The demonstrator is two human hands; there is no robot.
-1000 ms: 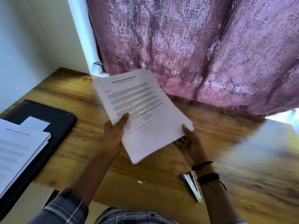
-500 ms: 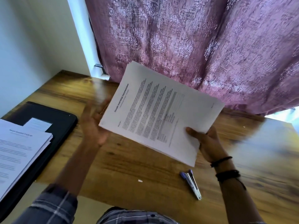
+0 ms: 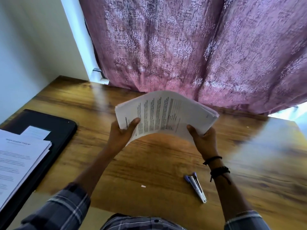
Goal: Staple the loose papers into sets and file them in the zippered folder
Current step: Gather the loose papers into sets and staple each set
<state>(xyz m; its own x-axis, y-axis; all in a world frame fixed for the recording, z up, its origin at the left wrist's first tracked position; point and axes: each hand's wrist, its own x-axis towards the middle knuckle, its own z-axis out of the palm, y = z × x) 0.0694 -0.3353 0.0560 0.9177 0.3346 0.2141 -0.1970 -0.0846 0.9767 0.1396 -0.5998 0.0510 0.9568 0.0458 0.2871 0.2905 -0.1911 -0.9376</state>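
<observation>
I'm looking down on the wooden table (image 3: 149, 163), pink curtain (image 3: 191, 47) hanging at twelve o'clock; at nine o'clock the black zippered folder (image 3: 61, 130) lies flat, a second pile of papers (image 3: 20, 160) resting on it; dead centre, the paper stack (image 3: 166, 113) is up off the table, bowed upward in the middle; my left hand (image 3: 121, 135) pinches its left edge, thumb on top; my right hand (image 3: 204, 140) clamps the right edge likewise; at five o'clock the stapler (image 3: 196, 188) lies on the wood, untouched, near my right wrist.
</observation>
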